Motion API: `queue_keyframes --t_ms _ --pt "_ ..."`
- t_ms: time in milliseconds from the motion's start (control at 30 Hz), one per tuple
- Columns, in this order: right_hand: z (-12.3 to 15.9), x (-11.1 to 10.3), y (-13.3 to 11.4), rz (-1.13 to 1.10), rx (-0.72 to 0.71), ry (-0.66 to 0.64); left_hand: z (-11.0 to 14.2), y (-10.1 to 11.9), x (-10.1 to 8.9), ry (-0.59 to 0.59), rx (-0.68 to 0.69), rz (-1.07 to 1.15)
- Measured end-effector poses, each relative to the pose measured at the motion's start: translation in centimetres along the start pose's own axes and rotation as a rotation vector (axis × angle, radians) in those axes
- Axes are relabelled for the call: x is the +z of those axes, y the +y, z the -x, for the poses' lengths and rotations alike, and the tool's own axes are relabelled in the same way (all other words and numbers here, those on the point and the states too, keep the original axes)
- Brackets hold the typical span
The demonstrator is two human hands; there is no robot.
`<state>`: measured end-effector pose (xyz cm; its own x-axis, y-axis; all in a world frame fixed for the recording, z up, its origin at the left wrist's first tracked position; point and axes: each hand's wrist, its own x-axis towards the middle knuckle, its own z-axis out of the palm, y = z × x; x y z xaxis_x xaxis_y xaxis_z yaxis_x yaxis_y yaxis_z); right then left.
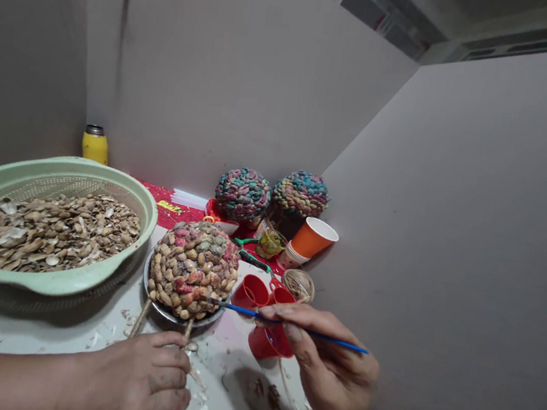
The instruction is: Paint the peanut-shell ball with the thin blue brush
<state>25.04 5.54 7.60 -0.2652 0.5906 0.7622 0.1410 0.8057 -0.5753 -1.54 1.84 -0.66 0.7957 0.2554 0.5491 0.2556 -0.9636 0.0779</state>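
Observation:
A thin blue paintbrush [336, 340] is pinched in my right hand [333, 367]. Its tip touches the lower right of a dome covered in peanut shells [184, 270], some coloured red and green, others plain tan. The dome sits in a round metal bowl [213, 319]. Two light sticks jut from its near side. My left hand [145, 376] is curled around the end of the right stick [189, 328], its grip partly hidden. Just behind and under my right hand stand red plastic cups [250, 291]; one, nearer [265, 345], contains dark liquid.
On the left stands a green colander [148, 215] full of loose shells [63, 231]. A yellow bottle [94, 144] is behind it. Two painted shell balls [243, 194] rest at the back, near an orange paper cup [313, 237] and twine roll [299, 284]. Grey panels [477, 225] enclose the table.

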Motion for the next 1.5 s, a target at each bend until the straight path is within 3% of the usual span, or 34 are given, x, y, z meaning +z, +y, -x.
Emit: queue_keyframes --t_ms 233,867,1500 --pt "-0.4 0.3 0.0 -0.057 0.079 0.098 0.0 0.0 -0.1 0.01 0.007 0.006" --pt "0.6 0.3 0.7 0.057 -0.044 0.062 0.0 0.0 0.0 0.001 -0.011 0.012" --pt "0.3 1.5 0.4 0.001 -0.115 0.002 0.2 0.2 0.1 -0.001 -0.035 0.016"
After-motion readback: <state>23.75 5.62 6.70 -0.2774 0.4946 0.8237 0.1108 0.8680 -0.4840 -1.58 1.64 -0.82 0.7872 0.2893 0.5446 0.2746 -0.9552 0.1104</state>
